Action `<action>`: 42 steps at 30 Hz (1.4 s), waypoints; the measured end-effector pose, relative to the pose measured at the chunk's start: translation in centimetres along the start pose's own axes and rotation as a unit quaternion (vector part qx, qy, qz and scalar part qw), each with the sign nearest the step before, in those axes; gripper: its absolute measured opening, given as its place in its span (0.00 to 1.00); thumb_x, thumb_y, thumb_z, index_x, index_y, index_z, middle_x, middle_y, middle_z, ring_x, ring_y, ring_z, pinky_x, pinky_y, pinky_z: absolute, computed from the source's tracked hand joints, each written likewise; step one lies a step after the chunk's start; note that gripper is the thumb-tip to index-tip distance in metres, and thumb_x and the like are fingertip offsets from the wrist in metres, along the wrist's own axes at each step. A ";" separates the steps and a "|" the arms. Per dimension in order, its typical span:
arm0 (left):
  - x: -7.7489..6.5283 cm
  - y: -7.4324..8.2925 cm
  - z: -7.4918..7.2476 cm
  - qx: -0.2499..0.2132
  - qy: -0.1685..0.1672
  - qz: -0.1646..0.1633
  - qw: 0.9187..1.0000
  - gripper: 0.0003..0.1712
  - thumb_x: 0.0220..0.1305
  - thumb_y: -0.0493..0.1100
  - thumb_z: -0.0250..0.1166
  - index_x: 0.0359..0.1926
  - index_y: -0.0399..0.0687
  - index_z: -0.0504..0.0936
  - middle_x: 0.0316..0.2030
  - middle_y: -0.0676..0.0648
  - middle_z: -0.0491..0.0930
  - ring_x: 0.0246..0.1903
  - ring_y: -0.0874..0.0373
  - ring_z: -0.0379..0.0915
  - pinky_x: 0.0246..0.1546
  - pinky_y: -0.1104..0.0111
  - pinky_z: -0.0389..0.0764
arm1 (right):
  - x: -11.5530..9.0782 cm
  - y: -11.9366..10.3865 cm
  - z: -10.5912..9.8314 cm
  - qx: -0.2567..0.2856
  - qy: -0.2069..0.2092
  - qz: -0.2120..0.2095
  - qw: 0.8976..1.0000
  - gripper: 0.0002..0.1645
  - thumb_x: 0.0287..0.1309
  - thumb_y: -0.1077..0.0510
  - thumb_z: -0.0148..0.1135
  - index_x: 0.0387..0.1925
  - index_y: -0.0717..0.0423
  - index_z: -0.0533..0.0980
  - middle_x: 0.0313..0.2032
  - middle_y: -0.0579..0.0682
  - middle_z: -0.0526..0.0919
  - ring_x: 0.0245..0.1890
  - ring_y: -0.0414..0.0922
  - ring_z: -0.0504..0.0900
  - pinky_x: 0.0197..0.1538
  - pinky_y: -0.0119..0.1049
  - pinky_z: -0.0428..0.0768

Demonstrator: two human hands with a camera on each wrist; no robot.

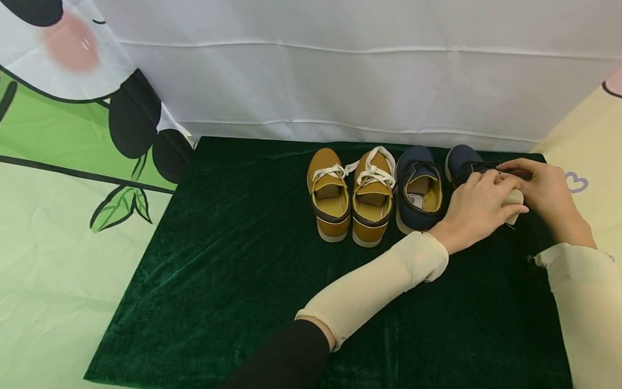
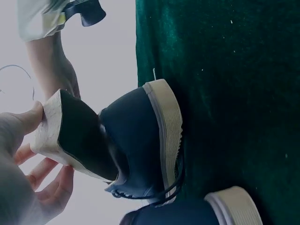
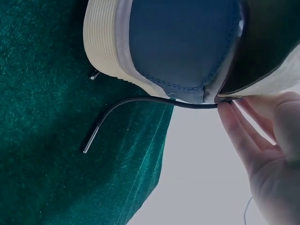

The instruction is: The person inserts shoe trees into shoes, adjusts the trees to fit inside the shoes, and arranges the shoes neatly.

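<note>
A navy shoe (image 2: pixel 136 136) with a pale ribbed sole stands at the right end of the row. An insole (image 2: pixel 84 131), dark on one face and pale on the other, sticks out of its opening. My left hand (image 1: pixel 478 208) pinches the insole's outer end between thumb and fingers. At the edge of the opening, my right hand (image 1: pixel 546 189) grips the shoe with its fingertips, close beside the insole. A dark lace (image 3: pixel 140 99) with a metal tip hangs from the shoe near those fingers. The hands hide much of this shoe in the head view.
The other navy shoe (image 1: pixel 418 213) stands just left. Further left are two tan shoes, one (image 1: pixel 371 221) with loose white laces, the other (image 1: pixel 330 224) beside it. All stand on dark green cloth (image 1: pixel 233 259), before a white backdrop (image 1: pixel 311 81).
</note>
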State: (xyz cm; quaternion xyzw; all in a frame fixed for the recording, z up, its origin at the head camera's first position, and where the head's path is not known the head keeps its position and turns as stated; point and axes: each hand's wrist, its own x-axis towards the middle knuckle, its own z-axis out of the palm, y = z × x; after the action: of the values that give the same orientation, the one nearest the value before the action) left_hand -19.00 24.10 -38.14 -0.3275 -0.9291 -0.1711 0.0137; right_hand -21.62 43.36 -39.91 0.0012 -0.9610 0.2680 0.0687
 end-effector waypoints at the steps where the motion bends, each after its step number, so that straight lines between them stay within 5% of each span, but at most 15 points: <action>1: 0.1 0.1 0.1 0.000 -0.001 -0.005 1.000 0.30 0.74 0.72 0.49 0.72 0.77 0.69 0.68 0.63 0.70 0.65 0.67 0.67 0.58 0.77 0.77 | 0.0 0.0 0.0 0.003 -0.005 0.005 1.000 0.20 0.72 0.48 0.63 0.57 0.56 0.83 0.41 0.47 0.88 0.27 0.33 0.71 0.26 0.31 0.71; 5: 0.2 0.1 0.3 -0.009 -0.002 -0.010 1.000 0.29 0.74 0.71 0.51 0.71 0.76 0.70 0.66 0.63 0.71 0.63 0.67 0.67 0.60 0.78 0.75 | -0.6 0.3 -0.1 0.023 -0.033 0.020 0.999 0.26 0.74 0.43 0.59 0.64 0.53 0.80 0.51 0.45 0.84 0.39 0.36 0.72 0.32 0.25 0.73; 7: 0.2 -0.2 0.2 -0.026 -0.014 -0.010 1.000 0.29 0.75 0.69 0.52 0.72 0.74 0.69 0.66 0.63 0.71 0.63 0.67 0.67 0.64 0.79 0.70 | -1.0 0.4 -0.2 0.042 -0.053 0.028 0.997 0.30 0.76 0.40 0.56 0.69 0.52 0.76 0.61 0.50 0.79 0.52 0.40 0.75 0.47 0.31 0.81; 11: 0.4 -1.1 -0.2 -0.095 -0.059 -0.027 0.993 0.40 0.73 0.65 0.60 0.80 0.71 0.56 0.70 0.62 0.65 0.67 0.68 0.61 0.69 0.77 0.63 | -2.4 0.8 -0.4 0.099 -0.059 0.029 0.993 0.32 0.77 0.40 0.53 0.75 0.46 0.70 0.65 0.36 0.75 0.62 0.32 0.72 0.61 0.25 0.75; 14: 0.8 -1.8 -0.3 -0.135 -0.066 -0.051 0.987 0.51 0.69 0.65 0.65 0.83 0.69 0.46 0.73 0.60 0.60 0.69 0.66 0.57 0.68 0.77 0.64 | -3.6 1.3 -0.5 0.166 -0.056 0.013 0.985 0.29 0.80 0.46 0.51 0.77 0.44 0.67 0.62 0.26 0.73 0.55 0.20 0.70 0.53 0.11 0.68; 17: 1.2 -2.3 -0.4 -0.152 -0.059 -0.068 0.984 0.53 0.67 0.68 0.65 0.83 0.68 0.46 0.75 0.59 0.60 0.71 0.66 0.56 0.70 0.76 0.63 | -4.5 1.6 -0.4 0.279 -0.075 -0.009 0.957 0.29 0.82 0.53 0.46 0.79 0.47 0.63 0.69 0.34 0.70 0.59 0.20 0.71 0.58 0.11 0.69; 21: 1.6 -2.8 -0.2 -0.188 -0.066 -0.079 0.977 0.50 0.68 0.70 0.63 0.83 0.65 0.51 0.77 0.59 0.60 0.75 0.67 0.57 0.73 0.76 0.63 | -5.6 2.2 0.0 0.427 -0.121 -0.029 0.895 0.30 0.84 0.58 0.39 0.81 0.50 0.58 0.76 0.43 0.63 0.64 0.26 0.71 0.57 0.13 0.73; 23: 1.7 -3.0 0.0 -0.209 -0.066 -0.083 0.972 0.49 0.69 0.70 0.62 0.82 0.63 0.53 0.77 0.58 0.61 0.75 0.67 0.58 0.72 0.75 0.65 | -6.0 2.4 0.2 0.448 -0.134 -0.025 0.883 0.31 0.83 0.60 0.40 0.82 0.48 0.56 0.77 0.43 0.61 0.64 0.27 0.71 0.56 0.13 0.73; 27: 1.8 -3.1 0.4 -0.232 -0.055 -0.094 0.967 0.47 0.69 0.69 0.62 0.81 0.63 0.57 0.75 0.56 0.63 0.72 0.66 0.62 0.67 0.75 0.71 | -6.4 2.5 0.5 0.417 -0.131 0.004 0.900 0.34 0.81 0.63 0.45 0.82 0.43 0.55 0.76 0.42 0.61 0.63 0.28 0.69 0.59 0.13 0.72; 31: 1.9 -3.3 0.7 -0.245 -0.042 -0.105 0.963 0.44 0.68 0.69 0.64 0.78 0.65 0.61 0.72 0.55 0.65 0.66 0.66 0.67 0.61 0.76 0.74 | -6.3 2.2 0.4 0.303 -0.116 0.037 0.945 0.35 0.82 0.57 0.47 0.82 0.36 0.53 0.77 0.39 0.60 0.66 0.27 0.64 0.64 0.13 0.68; 34: 2.0 -3.4 1.0 -0.251 -0.033 -0.108 0.961 0.41 0.68 0.69 0.64 0.76 0.66 0.65 0.70 0.55 0.66 0.63 0.66 0.69 0.57 0.76 0.74 | -6.1 2.0 0.3 0.234 -0.100 0.041 0.966 0.35 0.81 0.54 0.49 0.82 0.34 0.54 0.75 0.37 0.63 0.65 0.26 0.65 0.61 0.13 0.69; 42: 2.1 -3.8 1.2 -0.209 -0.020 -0.094 0.973 0.36 0.69 0.67 0.64 0.73 0.65 0.68 0.68 0.57 0.68 0.62 0.68 0.68 0.60 0.79 0.71 | -5.5 2.1 0.9 0.253 -0.050 0.034 0.966 0.33 0.78 0.58 0.55 0.79 0.43 0.62 0.59 0.24 0.71 0.54 0.22 0.73 0.48 0.10 0.75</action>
State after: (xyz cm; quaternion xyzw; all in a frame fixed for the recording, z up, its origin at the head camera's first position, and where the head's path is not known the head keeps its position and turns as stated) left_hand -22.82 23.00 -40.17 -0.2376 -0.8994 -0.3558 -0.0902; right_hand -16.34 44.47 -42.48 -0.0011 -0.8635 0.5042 0.0092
